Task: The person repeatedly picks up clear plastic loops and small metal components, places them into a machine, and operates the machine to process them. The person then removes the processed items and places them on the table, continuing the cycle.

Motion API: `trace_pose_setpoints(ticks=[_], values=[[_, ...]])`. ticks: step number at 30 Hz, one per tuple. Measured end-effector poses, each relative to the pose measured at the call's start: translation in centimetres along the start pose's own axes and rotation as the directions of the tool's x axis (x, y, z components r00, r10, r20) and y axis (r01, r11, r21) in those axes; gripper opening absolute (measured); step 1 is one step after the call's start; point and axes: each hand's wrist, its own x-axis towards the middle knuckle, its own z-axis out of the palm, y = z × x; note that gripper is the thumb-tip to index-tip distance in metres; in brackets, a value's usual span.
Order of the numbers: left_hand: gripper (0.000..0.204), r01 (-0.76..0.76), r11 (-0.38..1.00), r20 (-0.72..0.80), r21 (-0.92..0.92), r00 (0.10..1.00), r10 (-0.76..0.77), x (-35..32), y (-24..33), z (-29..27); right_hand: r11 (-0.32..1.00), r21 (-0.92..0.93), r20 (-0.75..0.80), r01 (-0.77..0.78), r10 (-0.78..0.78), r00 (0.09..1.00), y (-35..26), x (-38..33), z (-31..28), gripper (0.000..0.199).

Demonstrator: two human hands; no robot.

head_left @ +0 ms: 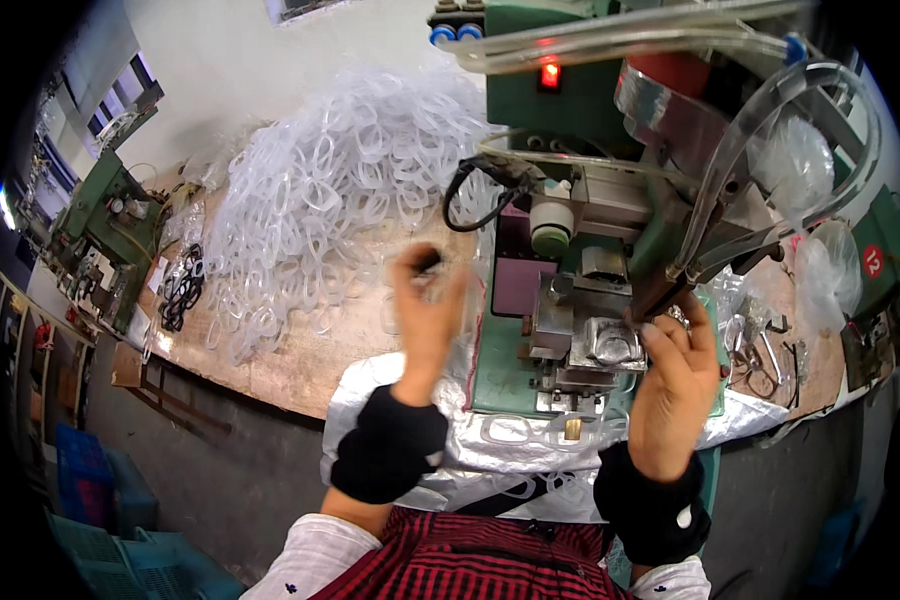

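My left hand is raised between the heap of clear plastic glasses frames and the green machine's base. Motion smears its fingers, and a small dark patch shows between them that I cannot make out. At the right of the machine's metal fixture, my right hand has its fingers curled in beside the shiny block. Whatever those fingers hold is hidden by the hand and the machine. Below the fixture, a clear glasses frame lies on silvery sheeting, near a small brass-coloured piece.
Clear air hoses loop over the machine's right side, near a lit red switch. Another green machine stands far left beside a black cord. Plastic bags hang at right. Blue and teal crates stand lower left.
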Motion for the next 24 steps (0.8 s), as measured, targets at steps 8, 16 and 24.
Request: trace_pose_setpoints(ticks=[8,16,24], values=[[0.046,-0.919,0.2,0.932,0.34,0.358,0.061,5.5,2.2,-6.7,0.908,-0.359,0.3,0.217,-0.108,0.948,-0.5,1.7,-3.9,0.058],[0.026,-0.869,0.337,0.925,0.361,0.38,-0.009,6.5,-2.3,-6.4,0.375,-0.899,0.098,0.224,-0.327,0.94,0.7,-1.3,-16.3,0.032],[0.03,-0.836,0.395,0.923,0.38,0.371,-0.103,4.2,-0.8,-6.2,-0.048,-0.955,0.29,0.293,-0.357,0.888,3.6,2.7,-14.8,0.017]])
